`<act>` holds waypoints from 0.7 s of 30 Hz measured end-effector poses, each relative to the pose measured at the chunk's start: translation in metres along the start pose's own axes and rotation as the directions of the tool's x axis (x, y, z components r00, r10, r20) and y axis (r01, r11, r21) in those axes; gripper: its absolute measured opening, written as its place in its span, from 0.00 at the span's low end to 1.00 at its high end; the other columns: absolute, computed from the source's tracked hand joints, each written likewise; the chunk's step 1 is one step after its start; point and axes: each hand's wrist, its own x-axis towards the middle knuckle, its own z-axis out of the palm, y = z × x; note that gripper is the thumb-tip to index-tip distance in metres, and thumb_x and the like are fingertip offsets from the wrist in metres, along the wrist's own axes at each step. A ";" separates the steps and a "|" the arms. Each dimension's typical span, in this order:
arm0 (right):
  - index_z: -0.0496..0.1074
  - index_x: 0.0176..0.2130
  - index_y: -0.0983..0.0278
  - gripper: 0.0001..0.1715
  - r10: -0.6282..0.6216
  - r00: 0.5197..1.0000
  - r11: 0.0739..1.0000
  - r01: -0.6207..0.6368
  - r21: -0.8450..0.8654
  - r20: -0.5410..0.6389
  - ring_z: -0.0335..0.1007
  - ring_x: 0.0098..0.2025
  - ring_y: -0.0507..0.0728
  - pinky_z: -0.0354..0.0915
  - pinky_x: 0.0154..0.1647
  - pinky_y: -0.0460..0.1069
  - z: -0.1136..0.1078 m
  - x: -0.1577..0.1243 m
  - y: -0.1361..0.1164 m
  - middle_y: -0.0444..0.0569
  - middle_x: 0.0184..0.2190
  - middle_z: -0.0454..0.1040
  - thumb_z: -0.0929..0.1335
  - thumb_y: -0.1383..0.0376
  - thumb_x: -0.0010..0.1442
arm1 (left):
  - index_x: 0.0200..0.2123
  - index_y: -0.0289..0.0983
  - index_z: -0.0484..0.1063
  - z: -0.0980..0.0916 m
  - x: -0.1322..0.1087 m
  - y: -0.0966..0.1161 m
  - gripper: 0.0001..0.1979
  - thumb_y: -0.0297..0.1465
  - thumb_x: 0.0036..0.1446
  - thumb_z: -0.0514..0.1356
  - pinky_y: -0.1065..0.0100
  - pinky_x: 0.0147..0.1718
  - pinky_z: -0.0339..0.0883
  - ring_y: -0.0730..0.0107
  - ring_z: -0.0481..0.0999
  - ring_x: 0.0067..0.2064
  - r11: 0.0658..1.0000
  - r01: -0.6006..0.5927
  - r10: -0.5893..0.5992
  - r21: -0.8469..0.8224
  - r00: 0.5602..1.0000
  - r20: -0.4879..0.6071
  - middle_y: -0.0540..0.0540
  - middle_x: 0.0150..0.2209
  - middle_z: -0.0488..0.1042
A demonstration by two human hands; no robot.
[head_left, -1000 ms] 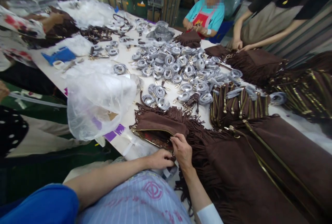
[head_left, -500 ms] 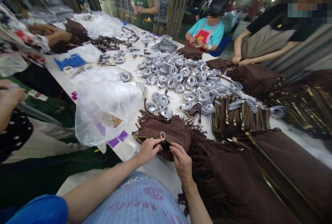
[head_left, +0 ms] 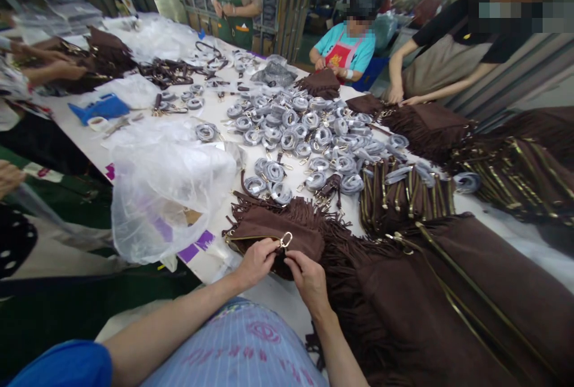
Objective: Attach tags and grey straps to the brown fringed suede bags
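Note:
A brown fringed bag (head_left: 269, 222) lies at the table's near edge, its gold zipper running along the opening. At that opening my left hand (head_left: 256, 264) pinches the lower end of a gold snap hook (head_left: 286, 238), which stands up from the fingertips. My right hand (head_left: 309, 279) is closed in a pinch just below the hook, over the bag's mouth. What lies between its finger and thumb is too small and dark to make out. Both hands cover the bag's near side.
Several coiled straps in grey wrap (head_left: 309, 121) fill the table's middle. Stacked brown bags (head_left: 430, 291) lie to my right, with zippered ones (head_left: 406, 195) behind. A clear plastic bag (head_left: 165, 195) is at left, near a blue tape dispenser (head_left: 99, 109). Co-workers stand around the table.
The gold hook has tilted to the right in my left fingers. My right hand has come left from the bag's opening edge, closer to my left fingertips. The view has shifted slightly.

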 end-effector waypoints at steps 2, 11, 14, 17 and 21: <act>0.75 0.39 0.59 0.13 0.007 1.000 0.999 -0.006 -0.031 0.013 0.76 0.34 0.56 0.68 0.37 0.47 0.000 0.002 0.002 0.48 0.34 0.79 0.62 0.60 0.66 | 0.43 0.37 0.73 0.000 0.000 0.000 0.17 0.19 0.55 0.50 0.70 0.39 0.62 0.68 0.70 0.38 0.999 -0.014 0.013 0.032 1.000 0.028 0.48 0.33 0.69; 0.75 0.35 0.59 0.12 0.065 0.996 0.977 -0.051 -0.208 0.062 0.73 0.30 0.55 0.60 0.29 0.45 -0.003 0.006 -0.001 0.48 0.28 0.76 0.62 0.64 0.64 | 0.53 0.38 0.68 0.002 0.004 0.003 0.20 0.21 0.59 0.50 0.68 0.37 0.61 0.67 0.69 0.38 0.950 -0.105 0.066 0.295 0.988 0.137 0.47 0.35 0.69; 0.74 0.35 0.59 0.11 0.084 0.995 0.978 -0.072 -0.196 0.057 0.73 0.29 0.55 0.60 0.28 0.45 -0.001 0.007 -0.002 0.48 0.29 0.76 0.63 0.65 0.63 | 0.52 0.37 0.67 0.003 0.005 0.005 0.19 0.22 0.59 0.50 0.66 0.38 0.62 0.66 0.69 0.38 0.917 -0.130 0.063 0.377 0.981 0.184 0.46 0.37 0.69; 0.71 0.37 0.59 0.07 0.108 0.993 0.986 -0.101 -0.129 0.053 0.73 0.28 0.54 0.62 0.28 0.45 0.001 0.007 0.000 0.45 0.28 0.77 0.63 0.64 0.63 | 0.53 0.37 0.65 0.004 0.007 0.007 0.19 0.22 0.58 0.51 0.65 0.39 0.62 0.65 0.70 0.39 0.890 -0.150 0.059 0.431 0.975 0.216 0.45 0.38 0.70; 0.66 0.45 0.60 0.11 0.202 0.979 0.969 -0.206 0.138 0.043 0.71 0.25 0.53 0.65 0.28 0.45 0.004 0.001 0.005 0.41 0.25 0.75 0.65 0.63 0.61 | 0.50 0.37 0.65 0.006 0.009 0.008 0.17 0.22 0.58 0.50 0.65 0.40 0.63 0.64 0.72 0.41 0.905 -0.167 0.068 0.392 0.964 0.256 0.45 0.39 0.73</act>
